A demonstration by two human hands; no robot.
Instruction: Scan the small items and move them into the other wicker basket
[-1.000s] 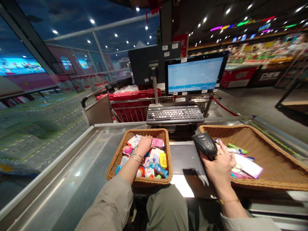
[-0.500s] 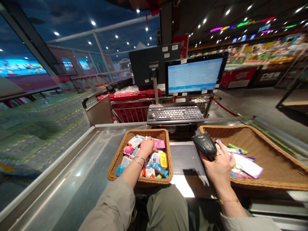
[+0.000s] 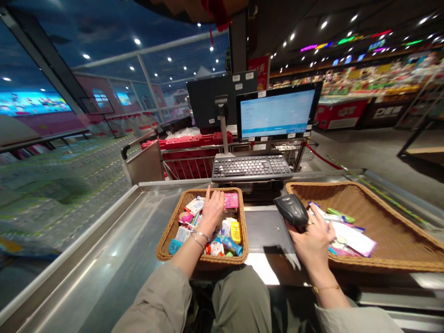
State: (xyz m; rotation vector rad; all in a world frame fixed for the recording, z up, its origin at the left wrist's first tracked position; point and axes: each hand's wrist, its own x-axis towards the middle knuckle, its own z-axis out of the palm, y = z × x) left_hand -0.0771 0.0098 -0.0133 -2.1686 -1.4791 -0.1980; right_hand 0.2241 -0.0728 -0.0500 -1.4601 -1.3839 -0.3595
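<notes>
Above the packets in the smaller wicker basket [image 3: 222, 260], the left hand [image 3: 213, 210] reaches palm down, fingers outstretched, near a pink box [image 3: 231, 200]; whether it grips anything underneath I cannot tell. Well apart from it, the right hand [image 3: 312, 243] is clamped on a black scanner [image 3: 292, 209] beside the larger basket [image 3: 388, 222]. Both baskets sit on the metal table [image 3: 118, 240], nearer the person than the keyboard [image 3: 251, 167].
</notes>
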